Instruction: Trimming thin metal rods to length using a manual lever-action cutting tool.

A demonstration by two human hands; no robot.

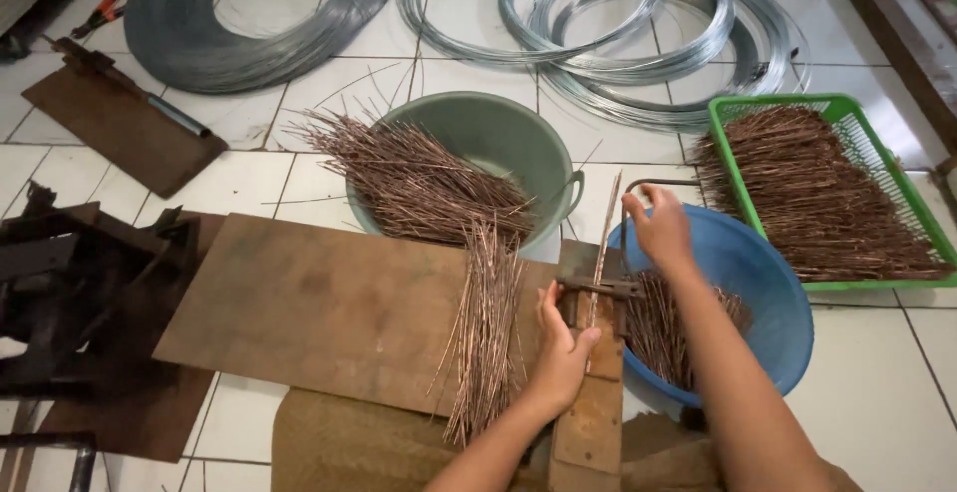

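- Gripping a thin copper-coloured rod (602,253) just right of frame centre, the left hand (561,347) has its fingers curled shut around the rod's lower part, thumb against it.
- The rod runs nearly upright in the frame, tip tilted slightly right toward the top, its lower part passing the metal jig (598,289) on a wooden block (588,422).
- The right hand (658,228) closes on a dark lever handle (648,185) above the blue basin (768,293), fingers folded over it.
- Loose rods (483,337) lie just left of the left hand on a brown board (309,303), long axes running top to bottom.
- A green basin (498,138) at upper centre holds rods fanned leftward; a green basket (847,118) at right holds more.
- Wire coils (638,33) lie along the top edge.
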